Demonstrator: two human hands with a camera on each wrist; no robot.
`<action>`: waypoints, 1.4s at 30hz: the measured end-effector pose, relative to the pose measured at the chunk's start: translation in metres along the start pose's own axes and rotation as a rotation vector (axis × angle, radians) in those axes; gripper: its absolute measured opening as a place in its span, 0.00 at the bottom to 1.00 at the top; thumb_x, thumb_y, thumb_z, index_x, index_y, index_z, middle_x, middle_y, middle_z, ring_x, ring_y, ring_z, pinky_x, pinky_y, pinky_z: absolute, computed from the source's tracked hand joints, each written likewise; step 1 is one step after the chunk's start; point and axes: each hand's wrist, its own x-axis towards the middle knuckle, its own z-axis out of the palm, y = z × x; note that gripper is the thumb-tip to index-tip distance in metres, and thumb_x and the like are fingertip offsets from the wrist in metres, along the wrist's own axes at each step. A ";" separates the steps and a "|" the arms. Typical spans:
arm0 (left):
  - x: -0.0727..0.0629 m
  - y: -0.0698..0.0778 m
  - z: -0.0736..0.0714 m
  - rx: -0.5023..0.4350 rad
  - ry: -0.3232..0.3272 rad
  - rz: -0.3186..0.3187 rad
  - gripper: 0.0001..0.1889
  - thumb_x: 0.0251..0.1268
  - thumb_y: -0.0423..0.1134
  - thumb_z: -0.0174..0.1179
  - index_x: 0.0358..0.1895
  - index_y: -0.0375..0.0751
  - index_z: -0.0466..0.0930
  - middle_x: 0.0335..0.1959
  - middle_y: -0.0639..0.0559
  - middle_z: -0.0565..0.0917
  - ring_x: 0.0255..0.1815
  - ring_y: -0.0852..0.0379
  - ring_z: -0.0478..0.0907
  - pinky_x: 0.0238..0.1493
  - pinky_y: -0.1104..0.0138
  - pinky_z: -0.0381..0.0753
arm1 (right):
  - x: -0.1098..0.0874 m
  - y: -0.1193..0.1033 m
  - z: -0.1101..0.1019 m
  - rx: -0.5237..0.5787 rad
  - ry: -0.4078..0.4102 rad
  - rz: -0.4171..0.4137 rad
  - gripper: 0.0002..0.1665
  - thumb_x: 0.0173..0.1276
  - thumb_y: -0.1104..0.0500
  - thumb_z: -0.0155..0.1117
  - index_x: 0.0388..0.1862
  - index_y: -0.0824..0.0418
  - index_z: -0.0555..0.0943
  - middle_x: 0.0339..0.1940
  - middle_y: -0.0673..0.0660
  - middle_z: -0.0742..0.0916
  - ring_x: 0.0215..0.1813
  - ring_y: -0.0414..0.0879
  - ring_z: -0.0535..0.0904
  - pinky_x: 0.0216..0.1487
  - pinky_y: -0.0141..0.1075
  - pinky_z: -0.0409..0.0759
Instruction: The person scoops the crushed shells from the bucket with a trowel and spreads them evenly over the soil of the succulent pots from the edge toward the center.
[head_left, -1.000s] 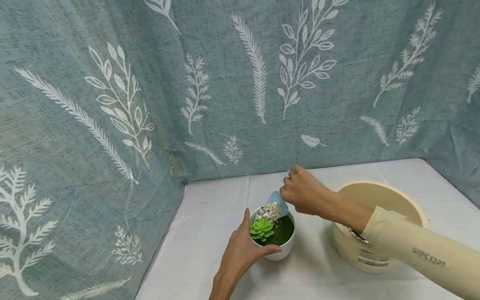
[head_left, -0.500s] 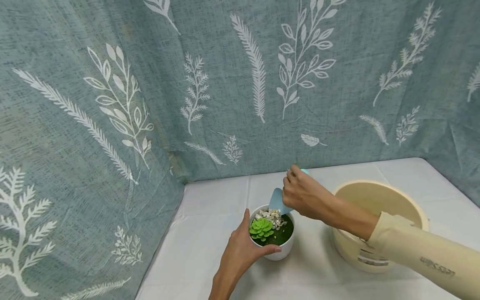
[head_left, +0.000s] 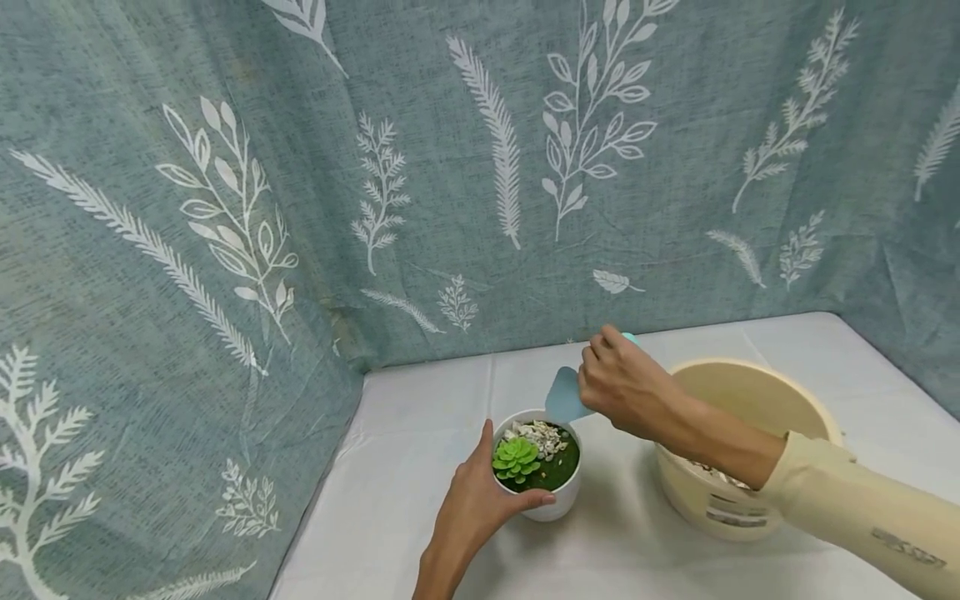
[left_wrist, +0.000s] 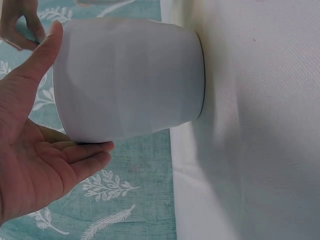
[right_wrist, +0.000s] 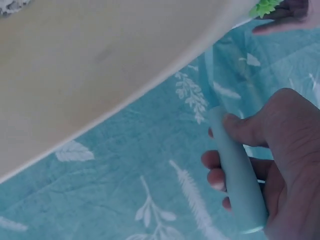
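A white round pot (head_left: 551,507) holds a green artificial succulent (head_left: 516,460) on a dark green mossy surface, with a heap of pale stones (head_left: 542,435) behind the plant. My left hand (head_left: 472,500) holds the pot between thumb and fingers near its rim; the left wrist view shows the pot's plain wall (left_wrist: 130,80) from the side. My right hand (head_left: 618,379) grips a light blue hand trowel, its fingers wrapped around the handle (right_wrist: 237,170). The trowel's blade (head_left: 566,396) hangs at the pot's far right rim, with no stones visible on it.
To the right, under my right forearm, stands a large cream tub (head_left: 690,500) with pale stones inside. Both stand on a white-covered table (head_left: 420,442). A blue-green curtain (head_left: 442,183) with white leaf patterns closes off the back and left.
Stones that lay on the trowel blade have slid off into the pot beside the succulent. My right hand has drawn the trowel up and right. The left hand stays on the pot.
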 end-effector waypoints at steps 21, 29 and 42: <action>0.005 0.015 -0.001 0.028 -0.125 0.155 0.64 0.51 0.64 0.78 0.86 0.48 0.48 0.79 0.33 0.66 0.75 0.31 0.71 0.68 0.36 0.77 | -0.091 0.060 -0.037 0.524 -0.277 0.489 0.02 0.70 0.56 0.70 0.37 0.52 0.88 0.23 0.46 0.84 0.25 0.43 0.79 0.29 0.38 0.68; 0.001 0.037 0.007 0.067 0.114 0.312 0.58 0.50 0.57 0.79 0.83 0.44 0.58 0.83 0.28 0.55 0.83 0.22 0.52 0.74 0.29 0.65 | -0.139 0.079 -0.038 0.503 -0.316 0.550 0.07 0.67 0.57 0.72 0.43 0.53 0.90 0.25 0.47 0.87 0.26 0.44 0.80 0.30 0.43 0.72; 0.000 0.108 0.066 0.141 0.125 0.748 0.35 0.69 0.62 0.64 0.73 0.48 0.75 0.77 0.40 0.71 0.75 0.42 0.75 0.70 0.52 0.82 | -0.158 0.077 -0.017 0.260 -0.306 0.363 0.15 0.46 0.69 0.78 0.20 0.55 0.79 0.17 0.54 0.79 0.25 0.52 0.77 0.35 0.47 0.73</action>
